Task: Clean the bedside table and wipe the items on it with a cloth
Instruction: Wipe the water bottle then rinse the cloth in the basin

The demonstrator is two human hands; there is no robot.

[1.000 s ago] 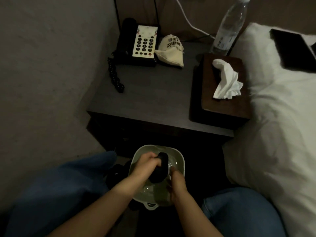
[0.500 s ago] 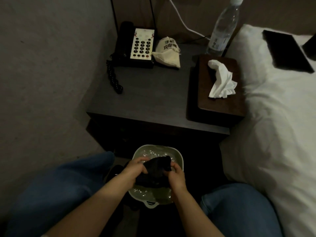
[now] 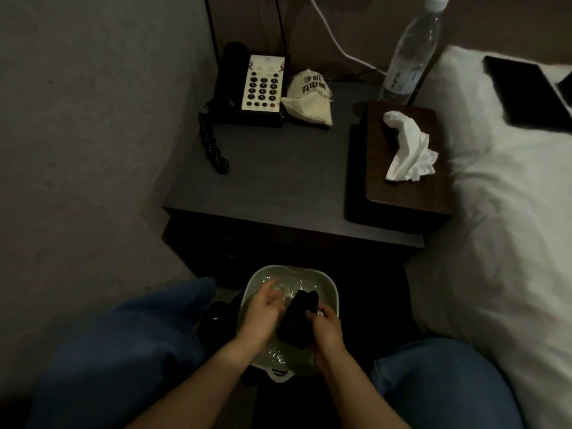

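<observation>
Head view: over the water basin, the dark cloth, spread between both hands half a second ago, is now bunched in the gripping right hand while the left hand presses it with loosely curved fingers, wringing before any wiping.

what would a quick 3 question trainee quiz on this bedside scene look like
1. True or false: the dark cloth lies on the bedside table.
2. What stands behind the tissue box: A) water bottle B) lamp C) mug?
3. Which item sits between the phone and the bottle?

Key:
1. False; the right hand grips it over the basin, left hand beside it.
2. A
3. The cloth pouch.
</observation>
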